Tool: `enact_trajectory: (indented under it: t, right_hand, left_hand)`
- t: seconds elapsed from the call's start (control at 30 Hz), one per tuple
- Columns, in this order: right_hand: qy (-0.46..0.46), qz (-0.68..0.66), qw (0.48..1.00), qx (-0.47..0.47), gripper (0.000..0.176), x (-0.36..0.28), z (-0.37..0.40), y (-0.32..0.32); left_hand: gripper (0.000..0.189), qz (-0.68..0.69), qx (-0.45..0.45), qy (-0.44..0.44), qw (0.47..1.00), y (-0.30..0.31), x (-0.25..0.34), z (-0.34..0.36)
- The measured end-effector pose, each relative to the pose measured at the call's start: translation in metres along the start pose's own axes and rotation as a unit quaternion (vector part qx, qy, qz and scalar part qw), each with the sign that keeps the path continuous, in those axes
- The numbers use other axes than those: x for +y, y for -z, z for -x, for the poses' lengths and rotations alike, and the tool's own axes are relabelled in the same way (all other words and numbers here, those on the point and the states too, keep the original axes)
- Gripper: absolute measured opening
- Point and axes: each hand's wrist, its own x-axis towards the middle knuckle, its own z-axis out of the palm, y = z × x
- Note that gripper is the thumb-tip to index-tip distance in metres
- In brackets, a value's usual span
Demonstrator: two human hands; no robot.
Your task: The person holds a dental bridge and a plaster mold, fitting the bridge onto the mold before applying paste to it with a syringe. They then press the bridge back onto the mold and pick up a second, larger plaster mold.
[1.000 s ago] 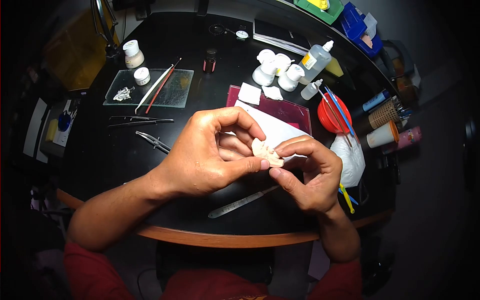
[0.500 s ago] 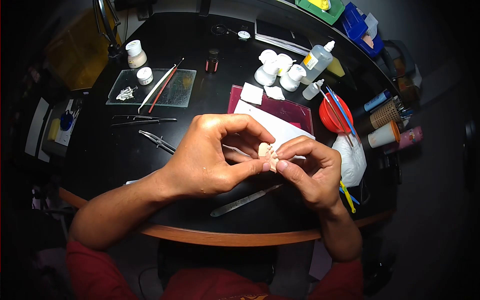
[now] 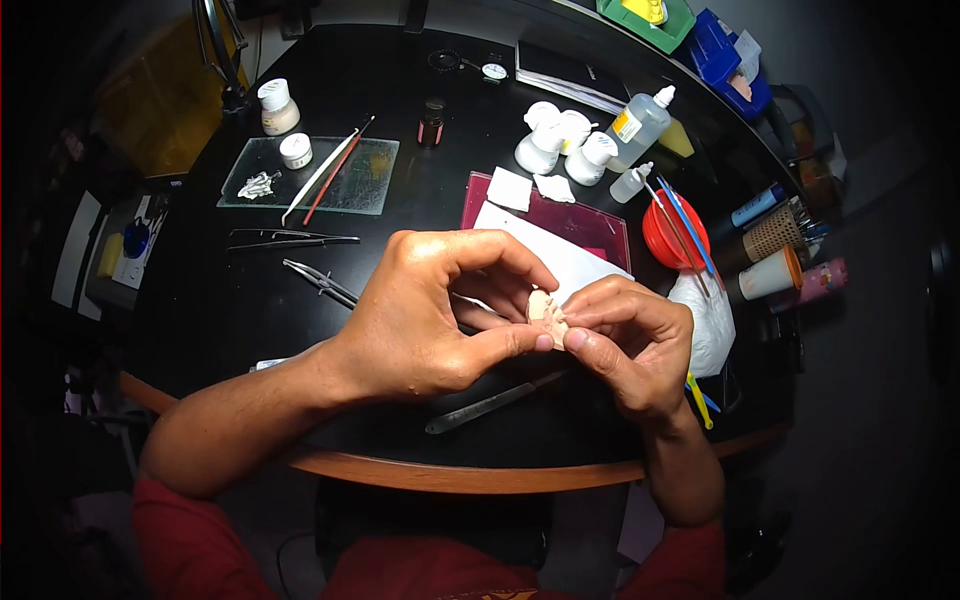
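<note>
One beige cast (image 3: 546,316), gripped from two sides
Left hand (image 3: 425,315) clasps it between thumb (image 3: 505,343) and index finger (image 3: 522,258); right hand (image 3: 635,345) pinches its right edge.

The single head-worn camera looks forward and down from close above a black table (image 3: 350,95).

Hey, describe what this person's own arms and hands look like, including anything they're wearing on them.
The left hand and right hand are ungloved, with no rings, watch or bracelet visible. Both forearms are bare up to about the elbows, where the left sleeve and right sleeve begin: loose, plain dark red fabric.
</note>
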Motion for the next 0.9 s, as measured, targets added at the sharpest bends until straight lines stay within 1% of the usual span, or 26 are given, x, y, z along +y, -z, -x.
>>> enact_trajectory:
  t: [0.2,0.3,0.5,0.73,0.9]
  right_hand:
    - [0.047,0.029,0.998,0.029,0.027,-0.0030,-0.0044,-0.0098]
    - [0.091,0.100,0.991,0.015,0.027,0.0001,-0.0049,-0.0047]
    - [0.121,0.138,0.983,0.025,0.025,0.0005,-0.0053,-0.0028]
    - [0.120,0.144,0.982,0.020,0.025,-0.0021,-0.0054,-0.0018]
    - [0.128,0.147,0.981,0.009,0.024,0.0012,-0.0053,-0.0011]
  left_hand:
    - [0.032,0.037,0.008,0.015,0.999,0.0018,-0.0018,-0.0021]
    - [0.031,0.069,0.005,0.026,0.997,-0.0003,-0.0016,-0.0021]
    - [0.030,0.082,-0.001,0.040,0.996,-0.0007,0.0006,-0.0017]
    - [0.030,0.087,-0.004,0.034,0.996,-0.0020,0.0031,-0.0015]
    - [0.033,0.050,-0.024,0.042,0.998,0.0004,0.0020,-0.0023]
